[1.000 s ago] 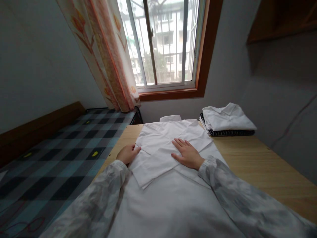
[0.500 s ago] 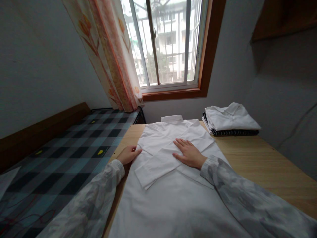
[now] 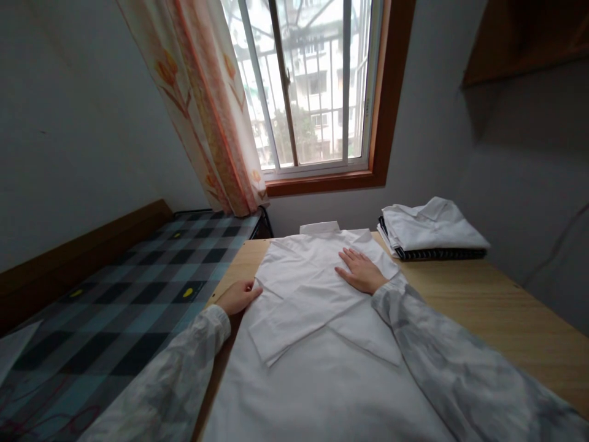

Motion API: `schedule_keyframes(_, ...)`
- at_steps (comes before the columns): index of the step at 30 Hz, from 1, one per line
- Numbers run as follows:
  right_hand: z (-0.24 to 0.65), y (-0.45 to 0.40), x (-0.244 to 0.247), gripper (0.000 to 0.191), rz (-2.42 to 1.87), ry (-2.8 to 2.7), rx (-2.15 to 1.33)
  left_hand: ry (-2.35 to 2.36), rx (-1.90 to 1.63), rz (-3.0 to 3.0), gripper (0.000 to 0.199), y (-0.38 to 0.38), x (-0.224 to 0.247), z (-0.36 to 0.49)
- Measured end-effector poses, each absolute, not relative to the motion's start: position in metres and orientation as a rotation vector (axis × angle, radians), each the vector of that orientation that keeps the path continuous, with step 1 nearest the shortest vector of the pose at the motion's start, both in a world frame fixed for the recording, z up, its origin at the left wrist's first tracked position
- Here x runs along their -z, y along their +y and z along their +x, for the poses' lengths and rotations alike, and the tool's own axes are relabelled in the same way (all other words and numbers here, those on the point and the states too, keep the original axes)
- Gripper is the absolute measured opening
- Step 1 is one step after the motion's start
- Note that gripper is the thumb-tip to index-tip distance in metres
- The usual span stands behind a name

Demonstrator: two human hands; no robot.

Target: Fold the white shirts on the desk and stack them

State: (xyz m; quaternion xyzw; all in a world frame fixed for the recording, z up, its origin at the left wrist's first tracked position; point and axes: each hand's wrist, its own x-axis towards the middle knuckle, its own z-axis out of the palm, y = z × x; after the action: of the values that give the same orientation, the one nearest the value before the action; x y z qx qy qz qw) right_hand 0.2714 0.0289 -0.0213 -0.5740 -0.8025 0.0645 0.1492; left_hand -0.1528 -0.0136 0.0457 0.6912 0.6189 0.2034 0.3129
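Head view: two hands on a white shirt

The white shirt (image 3: 304, 307) lies front down or up, I cannot tell which, lengthwise on the wooden table (image 3: 464, 288), its collar toward the window and its sleeves folded across the body. At its left edge the left hand (image 3: 237, 297) is bent inward, thumb reaching onto the cloth and fingers curled; whether it pinches the edge cannot be told. The right hand (image 3: 361, 271) rests palm down on the upper right part, fingers extended toward the upper left. Both forearms reach forward in grey patterned sleeves.

Small vertical lettering (image 3: 367, 109) on the window frame (image 3: 363, 132) is too small to read. Yellow marks (image 3: 188, 293) dot the checked bedding (image 3: 133, 293); any writing beside them is illegible.
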Motion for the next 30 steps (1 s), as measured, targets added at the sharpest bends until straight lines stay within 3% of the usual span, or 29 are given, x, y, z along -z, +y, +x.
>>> schedule_keyframes(8,0.268,0.020,0.022,0.075,-1.697,-2.262,-0.159,1.863,-0.531,1.634,0.060,-0.010,-0.044,-0.147)
schedule_keyframes(13,0.248,-0.001,0.008,0.073,-1.529,-2.267,0.021,1.698,-0.599,1.662,0.062,-0.006,-0.053,-0.137)
schedule_keyframes(21,0.238,-0.008,0.021,0.066,-1.397,-2.413,-0.252,1.534,-0.500,2.116,0.033,0.004,-0.095,-0.089)
schedule_keyframes(26,0.242,-0.001,0.022,0.065,-1.344,-2.312,-0.347,1.273,-0.430,2.148,0.032,0.016,-0.091,-0.034)
schedule_keyframes(30,0.245,0.006,0.023,0.058,-1.285,-2.099,-0.486,1.328,-0.380,2.090,0.042,0.024,-0.070,0.004)
